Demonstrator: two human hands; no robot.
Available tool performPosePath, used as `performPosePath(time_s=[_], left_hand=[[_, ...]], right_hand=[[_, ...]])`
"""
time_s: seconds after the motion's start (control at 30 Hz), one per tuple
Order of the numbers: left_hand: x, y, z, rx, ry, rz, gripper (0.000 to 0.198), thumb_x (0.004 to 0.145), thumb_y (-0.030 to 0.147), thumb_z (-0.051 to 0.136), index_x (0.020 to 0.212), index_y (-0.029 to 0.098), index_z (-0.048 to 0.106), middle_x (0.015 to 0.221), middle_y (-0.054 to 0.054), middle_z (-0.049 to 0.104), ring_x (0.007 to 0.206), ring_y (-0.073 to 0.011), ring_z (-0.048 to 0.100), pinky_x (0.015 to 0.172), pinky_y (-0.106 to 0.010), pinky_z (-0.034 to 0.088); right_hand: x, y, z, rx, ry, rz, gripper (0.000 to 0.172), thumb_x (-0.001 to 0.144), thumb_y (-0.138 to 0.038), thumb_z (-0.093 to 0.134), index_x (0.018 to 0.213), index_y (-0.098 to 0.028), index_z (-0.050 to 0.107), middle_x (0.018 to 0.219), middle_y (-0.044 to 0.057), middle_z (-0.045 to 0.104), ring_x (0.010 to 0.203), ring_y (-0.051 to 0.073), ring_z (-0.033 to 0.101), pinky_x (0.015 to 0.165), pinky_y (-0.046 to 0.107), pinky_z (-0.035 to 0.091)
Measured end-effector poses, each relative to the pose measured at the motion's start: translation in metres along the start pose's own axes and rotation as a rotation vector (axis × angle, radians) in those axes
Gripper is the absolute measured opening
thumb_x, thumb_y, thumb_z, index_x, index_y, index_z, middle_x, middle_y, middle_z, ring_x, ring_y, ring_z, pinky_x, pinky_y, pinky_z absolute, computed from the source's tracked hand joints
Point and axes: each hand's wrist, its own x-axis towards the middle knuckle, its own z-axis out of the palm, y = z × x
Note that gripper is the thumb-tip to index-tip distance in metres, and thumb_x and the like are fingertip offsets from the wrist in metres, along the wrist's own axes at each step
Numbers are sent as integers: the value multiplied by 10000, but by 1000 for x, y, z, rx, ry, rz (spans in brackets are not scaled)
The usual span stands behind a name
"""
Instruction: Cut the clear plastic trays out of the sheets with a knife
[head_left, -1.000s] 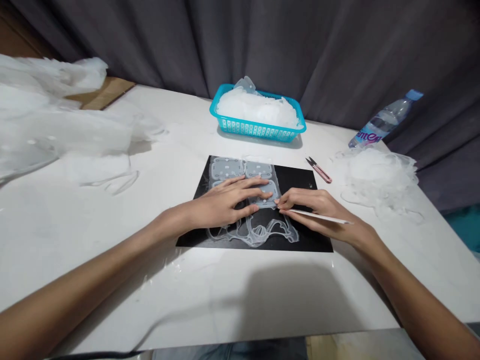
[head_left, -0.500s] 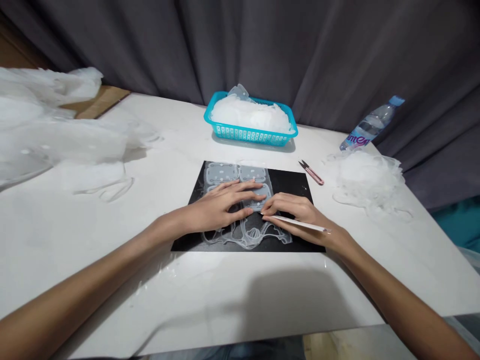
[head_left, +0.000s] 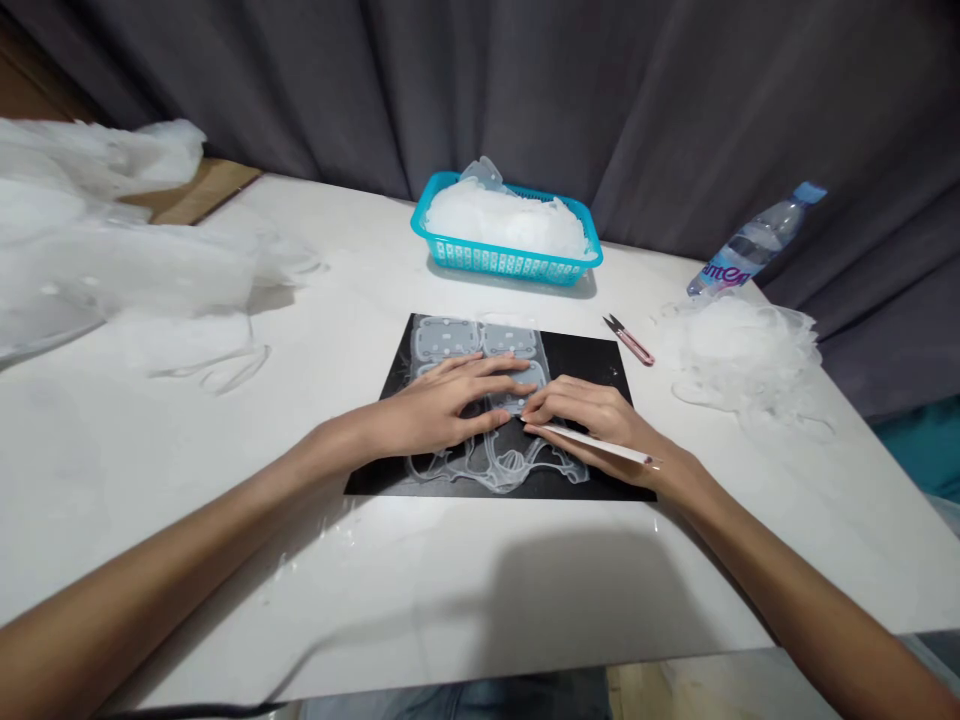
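A black mat (head_left: 585, 360) lies on the white table (head_left: 465, 590). On it rests a translucent moulded plastic sheet (head_left: 450, 340) with rounded pads and trimmed outlines. My left hand (head_left: 442, 405) lies flat on the sheet, fingers spread, pressing it down. My right hand (head_left: 592, 420) is closed in a pen-like grip on a thin white blade tool (head_left: 592, 445), whose tip meets the sheet beside my left fingertips.
A turquoise basket (head_left: 506, 262) heaped with clear plastic pieces stands behind the mat. Pink snips (head_left: 630, 340) lie to its right, then a pile of clear trimmings (head_left: 742, 355) and a lying water bottle (head_left: 757, 245). Crumpled plastic film (head_left: 112, 260) covers the left.
My right hand and the blade tip have slid a little left along the sheet, closer to my left fingertips. The left hand stays pressed in place; the view shifted slightly.
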Motion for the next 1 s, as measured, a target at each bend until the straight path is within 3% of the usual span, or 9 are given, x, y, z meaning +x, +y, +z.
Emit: performPosePath(time_s=[0.33,0.53,0.7,1.0], left_hand=[[-3,-1,-2,12,-40,30,536,1107,588,376,1571,350,499,1762,17,280,1639,-291,212,1336,-510,148],[-4,1,-4,4,-38,38,508,1114,562,390,1585,393,472,1760,40,283,1634,-275,235,1337,-498,159],[-3,-2,-2,28,-19,24,549,1097,626,375,1586,398,473,1758,19,293,1627,-289,256,1327,-511,185],[-3,-7,1,27,-17,41,553,1103,619,366,1583,371,484,1758,20,295,1625,-279,257,1329,-483,176]], right_hand=[[-5,-8,-11,-170,-54,56,165,1078,-180,513,1010,-207,661,1060,103,763,967,234,724,837,349,562],[-12,-15,-21,-118,-25,91,133,1053,-145,534,1030,-200,653,1052,98,746,918,220,726,804,330,562],[-6,-17,-12,-43,61,36,103,1062,-175,548,1011,-210,630,1038,95,740,952,220,716,838,347,571],[-3,-6,5,-4,47,22,98,1080,-201,538,1038,-206,627,1073,95,739,1027,223,701,913,356,560]])
